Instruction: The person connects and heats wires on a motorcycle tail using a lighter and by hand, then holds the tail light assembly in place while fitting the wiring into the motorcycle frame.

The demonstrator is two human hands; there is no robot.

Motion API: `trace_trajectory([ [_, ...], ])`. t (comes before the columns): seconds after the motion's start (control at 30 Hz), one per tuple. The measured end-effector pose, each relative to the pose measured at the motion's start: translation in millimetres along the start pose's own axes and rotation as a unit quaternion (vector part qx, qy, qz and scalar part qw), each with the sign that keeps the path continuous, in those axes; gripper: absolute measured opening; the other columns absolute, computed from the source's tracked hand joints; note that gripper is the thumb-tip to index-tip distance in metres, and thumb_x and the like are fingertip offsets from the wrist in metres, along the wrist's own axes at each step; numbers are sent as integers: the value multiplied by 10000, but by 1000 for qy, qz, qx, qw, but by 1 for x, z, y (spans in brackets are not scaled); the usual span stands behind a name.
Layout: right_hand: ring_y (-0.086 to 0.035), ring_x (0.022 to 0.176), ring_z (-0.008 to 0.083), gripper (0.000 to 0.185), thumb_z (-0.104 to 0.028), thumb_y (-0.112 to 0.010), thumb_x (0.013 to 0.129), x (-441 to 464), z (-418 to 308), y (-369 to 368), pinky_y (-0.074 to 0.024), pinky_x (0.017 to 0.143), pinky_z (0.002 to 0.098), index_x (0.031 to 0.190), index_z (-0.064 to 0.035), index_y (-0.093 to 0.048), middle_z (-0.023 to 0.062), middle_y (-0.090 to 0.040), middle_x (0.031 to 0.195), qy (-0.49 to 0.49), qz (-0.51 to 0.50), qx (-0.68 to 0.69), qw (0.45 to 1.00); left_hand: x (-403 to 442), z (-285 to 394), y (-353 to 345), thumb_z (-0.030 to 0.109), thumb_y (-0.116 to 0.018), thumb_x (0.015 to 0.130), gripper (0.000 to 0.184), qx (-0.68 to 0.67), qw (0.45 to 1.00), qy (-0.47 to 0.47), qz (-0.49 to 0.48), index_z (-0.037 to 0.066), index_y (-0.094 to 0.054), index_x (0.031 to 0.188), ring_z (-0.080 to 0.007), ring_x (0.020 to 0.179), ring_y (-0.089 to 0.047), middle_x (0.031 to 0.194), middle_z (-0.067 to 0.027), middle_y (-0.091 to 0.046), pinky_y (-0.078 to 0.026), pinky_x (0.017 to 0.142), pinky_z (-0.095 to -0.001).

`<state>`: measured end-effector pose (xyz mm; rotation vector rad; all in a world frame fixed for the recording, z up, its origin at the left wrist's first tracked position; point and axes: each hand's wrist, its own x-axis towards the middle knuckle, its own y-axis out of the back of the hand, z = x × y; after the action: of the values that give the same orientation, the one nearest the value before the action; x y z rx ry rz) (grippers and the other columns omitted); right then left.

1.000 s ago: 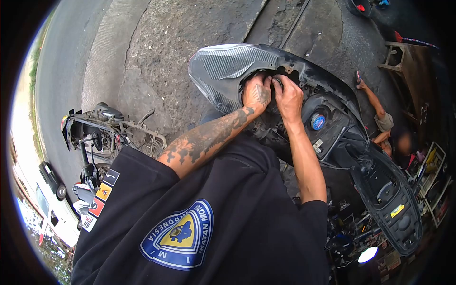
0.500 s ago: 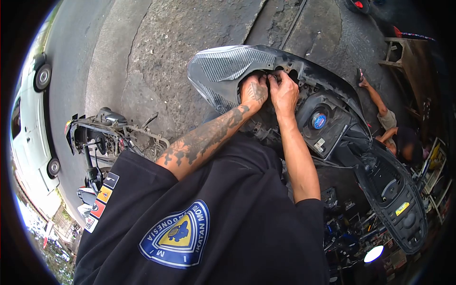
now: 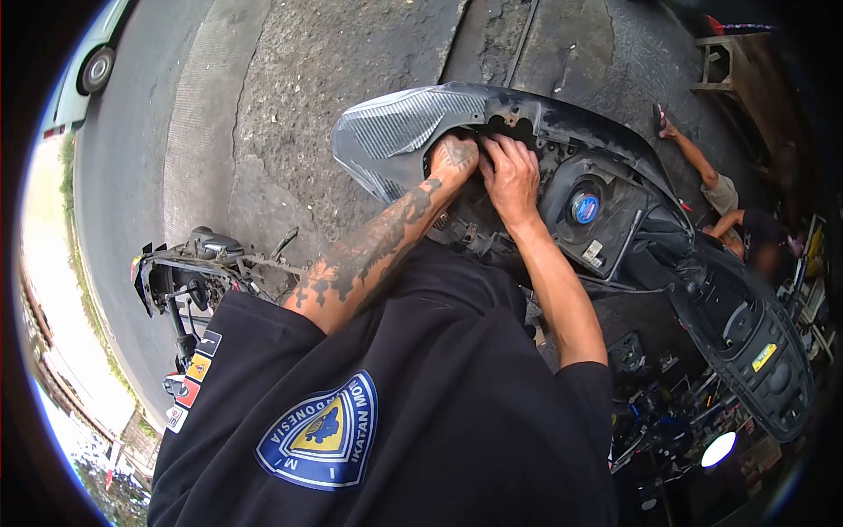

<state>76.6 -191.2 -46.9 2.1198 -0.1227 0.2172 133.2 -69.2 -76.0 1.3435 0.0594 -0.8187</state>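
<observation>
Shirt (image 3: 492,422) blk w/ blue/yel badge (image 3: 323,430), panel (image 3: 399,127) gry w/ stripes, cap (image 3: 585,208) blue.

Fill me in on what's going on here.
A person in a dark shirt is working with both bare hands on a partly stripped scooter. The left hand, on the tattooed arm, is at the inner edge of the patterned body panel, with the right hand close beside it. What they grip, if anything, is hidden. A round cap with a blue centre shows to their right, and another person is farther over on that side.
</observation>
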Motion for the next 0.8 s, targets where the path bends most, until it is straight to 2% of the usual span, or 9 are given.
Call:
trace_trajectory([
  [0.07, -599, 968, 255, 358, -110, -737, 728, -2, 0, -1, -442, 798, 373, 1076, -73, -667, 71, -654, 1063, -4, -4, -11, 1000, -2, -17, -12, 43, -694, 648, 131, 52, 985, -143, 76, 53, -659, 774, -312, 664, -659, 699, -130, -636, -493, 550, -419],
  [0.1, -597, 973, 249, 385, -118, -748, 714, -3, 0, -1, -435, 801, 374, 1086, -73, -662, 69, -655, 1065, -2, -11, -20, 1000, 1, -35, -35, 43, -694, 648, 131, 54, 985, -148, 75, 53, -659, 774, -312, 664, -659, 699, -130, -636, -493, 550, -419],
  [0.17, -593, 973, 247, 411, -127, -758, 700, -2, 0, -1, -428, 798, 378, 1092, -65, -651, 67, -655, 1054, -5, -11, -26, 1000, 5, -55, -55, 50, -657, 729, 109, -152, 906, -259, 298, 66, -577, 801, -318, 656, -593, 674, -114, -555, -401, 544, -424],
  [0.23, -592, 957, 251, 403, -136, -762, 696, -2, -1, -2, -426, 782, 381, 1074, -56, -648, 65, -653, 1032, -11, -30, -33, 999, -4, -43, -52, 15, -666, 688, 179, -384, 905, -105, 151, 65, -509, 759, -340, 617, -512, 656, -110, -461, -317, 542, -453],
  [0.3, -593, 943, 262, 394, -127, -756, 697, -1, -2, -4, -424, 765, 387, 1067, -52, -645, 73, -651, 1010, -25, -19, -28, 999, -8, -37, -36, -57, -633, 555, 310, -200, 923, -210, 253, 23, -534, 838, -364, 701, -536, 688, -142, -478, -371, 590, -427],
  [0.47, -596, 951, 294, 349, -110, -739, 699, 2, 2, -1, -448, 798, 412, 1028, -34, -652, 98, -657, 972, -56, -26, 16, 998, 25, -73, -67, 15, -700, 664, 83, 5, 994, -96, 45, 53, -649, 717, -331, 764, -671, 724, -149, -646, -507, 602, -417],
  [0.57, -600, 942, 296, 346, -126, -745, 701, -1, -6, 3, -449, 804, 414, 1019, -30, -651, 100, -659, 963, -74, -20, 24, 997, -4, -49, -33, 11, -695, 668, 110, -28, 963, -198, 182, 35, -677, 774, -332, 807, -680, 771, -161, -671, -530, 637, -411],
  [0.7, -603, 916, 293, 386, -141, -761, 697, -4, -11, -4, -440, 801, 406, 1046, -30, -640, 104, -659, 948, -88, 9, 21, 996, -3, -41, -25, -72, -671, 538, 305, -227, 878, -306, 290, 47, -520, 774, -359, 658, -504, 659, -125, -439, -336, 575, -433],
  [0.8, -603, 906, 287, 416, -129, -771, 683, -6, -11, -9, -424, 812, 404, 1056, -38, -613, 101, -656, 933, -94, 19, 21, 995, -8, -37, -8, -1, -640, 664, 171, -285, 953, -85, 65, 63, -532, 781, -315, 631, -495, 649, -114, -442, -337, 555, -415],
])
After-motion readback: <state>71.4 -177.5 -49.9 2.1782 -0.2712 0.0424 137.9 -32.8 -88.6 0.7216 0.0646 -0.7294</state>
